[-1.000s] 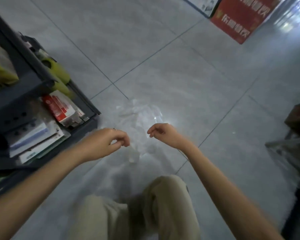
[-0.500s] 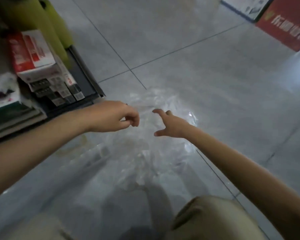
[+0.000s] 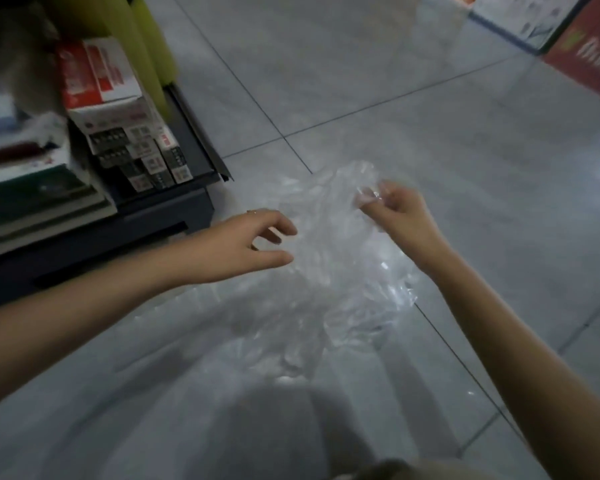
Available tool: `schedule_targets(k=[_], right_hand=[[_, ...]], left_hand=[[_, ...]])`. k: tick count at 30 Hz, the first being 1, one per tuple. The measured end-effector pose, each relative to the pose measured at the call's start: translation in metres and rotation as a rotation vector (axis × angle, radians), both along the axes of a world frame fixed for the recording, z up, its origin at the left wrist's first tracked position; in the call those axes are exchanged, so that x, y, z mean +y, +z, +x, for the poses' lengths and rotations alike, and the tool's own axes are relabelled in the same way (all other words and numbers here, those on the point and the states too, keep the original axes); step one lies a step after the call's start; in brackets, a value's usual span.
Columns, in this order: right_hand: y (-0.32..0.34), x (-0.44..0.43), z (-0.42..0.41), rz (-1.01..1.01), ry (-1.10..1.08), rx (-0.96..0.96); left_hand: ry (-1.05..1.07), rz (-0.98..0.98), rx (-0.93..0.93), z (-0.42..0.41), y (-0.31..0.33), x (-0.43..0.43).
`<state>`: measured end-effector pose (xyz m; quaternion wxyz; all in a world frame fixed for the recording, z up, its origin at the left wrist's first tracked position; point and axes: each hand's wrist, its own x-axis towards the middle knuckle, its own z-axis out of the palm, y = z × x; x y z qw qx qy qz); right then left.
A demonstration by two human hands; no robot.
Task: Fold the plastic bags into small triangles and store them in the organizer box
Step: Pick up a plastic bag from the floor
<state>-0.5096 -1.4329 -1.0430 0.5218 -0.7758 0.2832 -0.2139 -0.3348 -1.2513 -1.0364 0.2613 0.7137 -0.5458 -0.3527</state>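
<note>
Task looked barely started: the plastic bag (image 3: 333, 261) between the hands was one crumpled clear sheet, with no flat strip, no crease and no triangle visible. Judged step was opening or straightening the bag before the first fold, so all the folding and the storing was left. No organizer box was in view, and no finished triangles either. The right hand (image 3: 400, 214) had fingers curled, pinching the bag's upper edge at the fingertips (image 3: 369, 199) and lifting that part up. The rest of the bag sagged down and toward the person, lower part blurred against the floor (image 3: 378, 71), so whether it rested there or hung could not be told. The left hand (image 3: 252, 245) was loosely spread, thumb and fingers well parted and holding nothing, with its tips right at the bag's left edge; contact could not be told, film too clear. Further out were grey tiles with dark grout lines. A dark shelf unit (image 3: 187, 216) stood to the person's left, close beside the left forearm, and carried a red and white box (image 3: 97, 77), small packs (image 3: 146, 157) and yellow-green cylinders (image 3: 146, 50). A red sign (image 3: 589, 60) stood at far right, well apart. A bit of the person's knee (image 3: 399, 471) showed at the bottom edge.
</note>
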Motion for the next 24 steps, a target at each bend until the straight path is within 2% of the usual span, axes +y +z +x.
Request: schedule_targets(k=[3, 10, 15, 19, 24], right_hand=[[0.001, 0.035, 0.035, 0.147, 0.076, -0.060], [-0.036, 0.120, 0.137, 0.452, 0.221, -0.055], [-0.052, 0.171, 0.179, 0.355, 0.373, 0.023], [-0.063, 0.199, 0.192, 0.263, 0.520, -0.054], [-0.079, 0.230, 0.203, 0.158, 0.746, -0.082]], left_hand=[[0.243, -0.066, 0.125, 0.000, -0.003, 0.012], [0.817, -0.257, 0.055, 0.045, -0.014, 0.103], [1.041, -0.345, 0.054, 0.075, -0.025, 0.195], [1.185, -0.385, -0.049, 0.081, -0.040, 0.249], [1.366, -0.400, -0.083, 0.067, -0.057, 0.305]])
